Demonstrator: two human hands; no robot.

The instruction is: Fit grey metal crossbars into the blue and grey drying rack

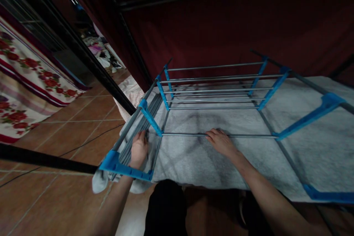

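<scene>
A partly assembled rack of grey metal rods and blue plastic brackets lies across a grey cloth [190,162]. My right hand [221,143] has its fingers curled over the near cross rod [182,134], around its middle. That rod runs between two blue brackets [151,120] at left and right. My left hand [139,149] reaches inside the rack's left side, down to a bundle of loose grey rods [151,112]; its fingers are bent over some of them, and the fingertips are partly hidden. Several cross rods [215,89] span the far part of the rack.
A dark red curtain [221,37] hangs behind the cloth. Black metal posts [91,66] stand at the left, with brown floor tiles [69,132] and a thin cable beyond. A flowered cloth [35,77] hangs at far left. My knees [166,206] are at the near edge.
</scene>
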